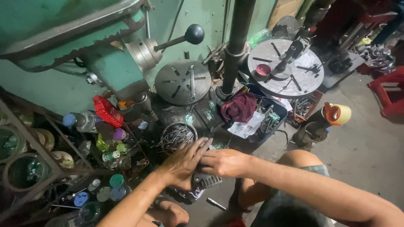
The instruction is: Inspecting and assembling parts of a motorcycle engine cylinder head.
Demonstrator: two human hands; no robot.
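Both my hands meet over a dark ribbed metal part [206, 181] that rests low on the floor in front of me. My left hand [183, 162] lies flat across its top with fingers spread. My right hand [223, 162] presses against the part's right side, fingers curled toward the left hand. Most of the part is hidden under the hands. Just beyond my hands stands a round metal bowl [178, 136] full of bolts and small metal pieces.
A green drill press [105, 46] with a ball-tipped lever stands at left, its round slotted table [182, 82] behind the bowl. A second slotted table [286, 67] is at right. Bottles and cans [105, 143] crowd the left; a maroon rag [240, 106] lies on a tray.
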